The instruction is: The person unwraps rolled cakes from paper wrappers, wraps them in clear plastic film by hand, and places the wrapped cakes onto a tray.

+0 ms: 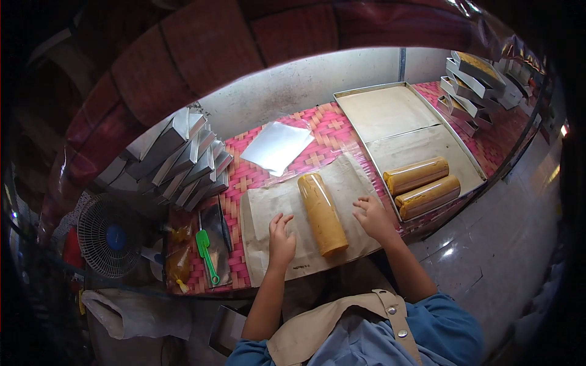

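Paper (259, 222) reaches your table (332, 125) edge, could slide if your sleeve snags it; roll (321, 213) on it, between your hands, might roll off if nudged, being round. Your left hand (282, 243) and right hand (371, 218): fingers loosely spread, empty. Table pink weave-print, tray (369, 88) rectangular metal, paper creased, matte, roll glossy, smooth, cylindrical

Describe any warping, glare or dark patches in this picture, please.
Head view: blackened outer edges; fisheye-like bending of the table; bright glints on the floor; a glossy streak along the middle roll; left hand and right hand look fairly sharp.
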`<state>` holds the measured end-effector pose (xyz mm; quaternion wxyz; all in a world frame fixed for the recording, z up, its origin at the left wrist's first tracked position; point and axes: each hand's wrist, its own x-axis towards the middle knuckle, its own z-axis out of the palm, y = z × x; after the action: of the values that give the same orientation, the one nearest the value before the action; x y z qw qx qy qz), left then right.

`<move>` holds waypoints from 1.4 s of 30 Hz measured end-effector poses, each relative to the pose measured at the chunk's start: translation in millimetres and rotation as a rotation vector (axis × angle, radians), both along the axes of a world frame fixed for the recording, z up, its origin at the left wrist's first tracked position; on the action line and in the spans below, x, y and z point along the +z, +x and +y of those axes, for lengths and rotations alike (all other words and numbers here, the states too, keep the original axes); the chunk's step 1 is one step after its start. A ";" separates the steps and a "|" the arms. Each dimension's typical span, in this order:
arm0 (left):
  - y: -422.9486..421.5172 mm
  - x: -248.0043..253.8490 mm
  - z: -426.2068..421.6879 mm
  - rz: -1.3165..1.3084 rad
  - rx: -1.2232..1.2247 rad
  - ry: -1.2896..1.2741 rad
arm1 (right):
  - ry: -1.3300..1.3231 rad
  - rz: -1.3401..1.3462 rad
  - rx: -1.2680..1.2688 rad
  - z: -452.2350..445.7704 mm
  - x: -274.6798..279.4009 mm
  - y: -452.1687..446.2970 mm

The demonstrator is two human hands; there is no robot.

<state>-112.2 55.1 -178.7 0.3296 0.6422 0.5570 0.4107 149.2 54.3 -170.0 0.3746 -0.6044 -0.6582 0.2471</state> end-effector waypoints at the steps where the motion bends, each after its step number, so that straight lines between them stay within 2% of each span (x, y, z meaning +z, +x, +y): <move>1: 1.5 7.6 -0.8 0.070 -0.006 0.121 | 0.139 -0.083 -0.004 0.3 11.6 -3.7; 2: 5.8 15.9 -1.3 0.071 -0.009 0.122 | 0.277 -0.168 -0.009 2.0 21.9 -8.0; 3: 15.6 32.6 -3.0 -0.233 -0.112 -0.058 | 0.277 -0.168 -0.011 5.3 29.8 -13.3; 4: 25.0 46.7 -4.0 -0.537 -0.212 -0.240 | 0.121 0.014 0.124 9.4 37.5 -19.9; 5: 33.7 57.0 -4.1 -0.537 -0.212 -0.242 | -0.037 0.196 0.259 13.6 43.4 -26.5; 6: 42.3 66.3 -3.5 -0.609 -0.190 -0.388 | -0.038 0.196 0.260 17.9 47.0 -33.4; 7: 47.6 71.6 -1.4 -0.678 -0.168 -0.533 | -0.197 0.314 0.306 22.8 49.5 -40.2; 8: 49.3 69.9 3.6 -0.677 -0.168 -0.534 | -0.356 0.432 0.350 27.4 51.2 -44.1; 10: 49.9 56.6 18.7 -0.675 -0.057 -0.571 | -0.416 0.385 0.320 37.5 55.3 -45.2; 12: 41.4 46.6 31.6 -0.723 -0.097 -0.598 | -0.478 0.337 0.289 46.7 49.9 -43.7; 14: 34.1 37.1 41.7 -0.808 -0.117 -0.651 | -0.642 0.489 0.262 58.0 34.8 -42.7; 17: 27.1 16.1 62.3 -0.895 -0.123 -0.797 | -0.750 0.518 0.234 63.8 33.5 -42.1; 21: 29.9 21.7 68.6 -0.773 -0.109 -0.832 | -0.847 0.627 0.285 75.8 24.5 -35.9; 23: 33.0 24.1 69.9 -0.626 -0.102 -0.822 | -0.854 0.663 0.282 78.0 14.7 -35.6; 27: 38.2 31.9 68.7 -0.601 -0.147 -0.815 | -0.792 0.765 0.286 65.9 14.7 -32.9; 29: 46.5 47.5 57.7 -0.584 -0.220 -0.671 | -0.698 1.042 0.357 62.7 4.7 -32.0; 30: 51.6 54.1 54.3 -0.548 -0.183 -0.643 | -0.700 1.043 0.357 60.3 1.7 -32.1; 32: 57.4 54.8 52.0 -0.546 -0.218 -0.585 | -0.672 1.309 0.395 56.2 -2.8 -31.3; 33: 60.8 55.4 51.0 -0.543 -0.255 -0.527 | -0.673 1.308 0.397 53.8 -4.4 -29.5; 35: 69.8 56.6 48.5 -0.564 -0.241 -0.499 | -0.674 1.472 0.343 49.2 -5.9 -25.5; 37: 76.4 52.9 45.9 -0.513 -0.329 -0.329 | -0.643 1.512 0.331 43.0 0.3 -25.1; 39: 84.7 49.0 44.9 -0.483 -0.335 -0.276 | -0.510 1.631 0.245 33.9 8.7 -26.2; 41: 93.3 60.0 38.1 -0.151 -0.323 -0.111 | -0.480 1.702 0.200 24.4 24.1 -29.2; 42: 97.8 73.3 32.1 -0.088 -0.327 -0.083 | -0.454 1.770 0.153 22.0 29.5 -29.8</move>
<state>-14.4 87.2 -105.4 0.4423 0.6915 0.4467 0.3558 119.4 76.3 -140.5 0.5972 -0.2082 -0.1048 0.7675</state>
